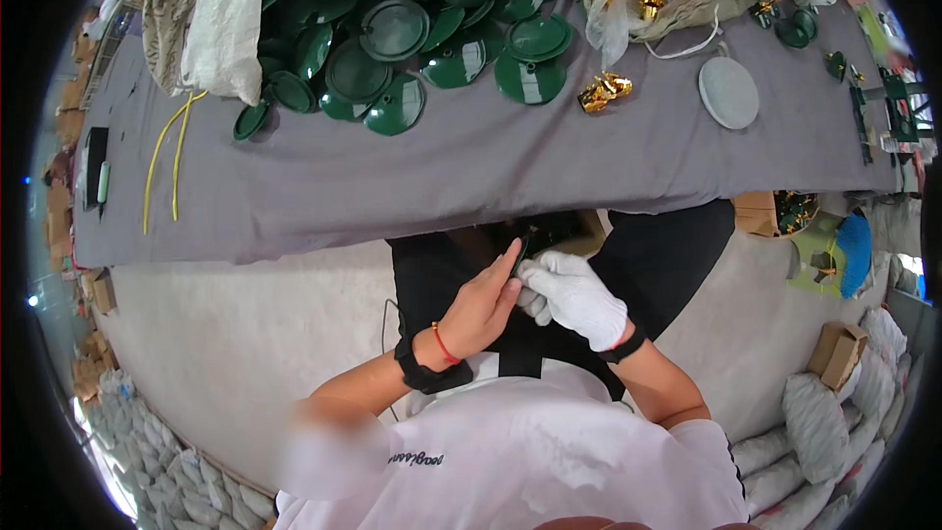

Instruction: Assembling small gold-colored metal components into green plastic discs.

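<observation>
In front of my lap, below the table's edge, my two hands meet around a dark green disc [524, 247] that shows almost edge-on. My bare left hand [481, 306] has its fingers laid straight along one side of the disc. My right hand [577, 296], in a white knitted glove, pinches it from the other side with curled fingers. Much of the disc is hidden behind the hands. A large heap of shiny green round discs [394, 104] lies on the grey-covered table [373, 177] ahead.
Gold metallic pieces [604, 91] and a pale grey oval pad [728, 93] lie right of the heap. A white woven sack [228, 20] and yellow cords [163, 157] are at the left. An open box [593, 232] stands between my knees. Grey sacks [816, 417] sit at the right.
</observation>
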`<state>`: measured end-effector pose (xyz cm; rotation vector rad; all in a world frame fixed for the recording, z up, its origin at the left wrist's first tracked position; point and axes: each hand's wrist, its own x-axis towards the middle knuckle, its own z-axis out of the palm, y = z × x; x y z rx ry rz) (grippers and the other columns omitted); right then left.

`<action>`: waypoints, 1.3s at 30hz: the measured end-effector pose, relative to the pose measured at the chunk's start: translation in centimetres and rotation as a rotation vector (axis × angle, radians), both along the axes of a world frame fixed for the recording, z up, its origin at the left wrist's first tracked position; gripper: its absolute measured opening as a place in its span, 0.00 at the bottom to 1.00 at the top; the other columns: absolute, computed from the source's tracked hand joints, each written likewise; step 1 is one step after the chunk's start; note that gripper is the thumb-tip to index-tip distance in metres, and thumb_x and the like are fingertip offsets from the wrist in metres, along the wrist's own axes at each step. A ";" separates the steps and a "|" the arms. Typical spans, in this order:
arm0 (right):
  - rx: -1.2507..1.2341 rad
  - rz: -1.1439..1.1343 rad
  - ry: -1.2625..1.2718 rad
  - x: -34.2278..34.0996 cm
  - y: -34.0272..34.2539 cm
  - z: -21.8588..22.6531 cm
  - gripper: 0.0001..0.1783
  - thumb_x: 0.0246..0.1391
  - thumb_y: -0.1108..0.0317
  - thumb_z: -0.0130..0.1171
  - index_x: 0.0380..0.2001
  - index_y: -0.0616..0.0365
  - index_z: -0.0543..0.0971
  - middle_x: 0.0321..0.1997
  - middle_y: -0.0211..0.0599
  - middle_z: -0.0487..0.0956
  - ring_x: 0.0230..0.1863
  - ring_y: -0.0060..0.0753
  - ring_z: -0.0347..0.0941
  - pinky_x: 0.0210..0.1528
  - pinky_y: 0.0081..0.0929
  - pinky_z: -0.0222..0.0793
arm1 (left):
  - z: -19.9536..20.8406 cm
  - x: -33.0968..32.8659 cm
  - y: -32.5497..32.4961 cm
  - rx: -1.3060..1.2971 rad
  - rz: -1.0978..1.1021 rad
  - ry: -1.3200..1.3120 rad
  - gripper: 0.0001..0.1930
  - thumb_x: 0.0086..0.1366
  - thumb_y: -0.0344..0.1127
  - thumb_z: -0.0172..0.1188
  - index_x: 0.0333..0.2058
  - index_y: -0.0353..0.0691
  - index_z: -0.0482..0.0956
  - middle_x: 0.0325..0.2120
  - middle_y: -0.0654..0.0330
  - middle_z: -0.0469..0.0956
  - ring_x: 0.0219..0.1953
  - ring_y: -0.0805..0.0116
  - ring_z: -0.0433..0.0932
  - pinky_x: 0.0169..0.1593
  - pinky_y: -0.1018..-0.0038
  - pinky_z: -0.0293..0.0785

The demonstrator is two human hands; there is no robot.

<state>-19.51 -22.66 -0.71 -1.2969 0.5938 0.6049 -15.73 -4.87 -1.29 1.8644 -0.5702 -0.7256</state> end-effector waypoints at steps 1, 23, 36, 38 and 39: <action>0.224 -0.066 0.166 0.2 -0.1 -1.5 0.17 0.60 0.58 0.57 0.26 0.61 0.74 0.20 0.32 0.75 0.23 0.25 0.73 0.25 0.27 0.69 | -0.3 0.7 0.1 0.058 -0.067 0.061 0.32 0.67 0.33 0.52 0.65 0.28 0.52 0.55 0.34 0.68 0.59 0.39 0.67 0.63 0.60 0.62; -1.595 0.371 -0.897 13.8 -8.7 5.4 0.28 0.42 0.66 0.65 0.51 0.53 0.74 0.51 0.43 0.72 0.51 0.47 0.70 0.49 0.41 0.69 | 4.1 21.2 -10.7 0.268 0.158 -0.685 0.12 0.61 0.34 0.60 0.42 0.37 0.78 0.37 0.50 0.81 0.42 0.52 0.80 0.45 0.66 0.76; -1.260 -0.030 -1.376 11.2 -6.3 4.9 0.27 0.37 0.68 0.70 0.46 0.54 0.76 0.42 0.42 0.78 0.44 0.48 0.76 0.47 0.40 0.73 | 4.2 9.8 -6.1 -0.556 0.547 0.101 0.18 0.67 0.26 0.56 0.54 0.27 0.69 0.45 0.57 0.79 0.45 0.77 0.76 0.48 0.81 0.72; -1.172 0.083 -1.281 10.2 -5.7 4.8 0.27 0.39 0.68 0.70 0.47 0.55 0.76 0.34 0.39 0.79 0.35 0.45 0.77 0.37 0.38 0.74 | 4.4 8.9 -5.8 -0.517 0.519 0.053 0.18 0.67 0.26 0.56 0.54 0.27 0.69 0.46 0.57 0.78 0.46 0.76 0.77 0.49 0.80 0.72; -1.172 0.083 -1.285 9.8 -5.4 5.0 0.27 0.39 0.68 0.70 0.47 0.55 0.76 0.34 0.39 0.79 0.35 0.45 0.77 0.37 0.38 0.74 | 4.6 8.4 -5.7 -0.475 0.498 0.010 0.18 0.67 0.26 0.56 0.54 0.27 0.70 0.46 0.57 0.78 0.47 0.75 0.77 0.51 0.80 0.72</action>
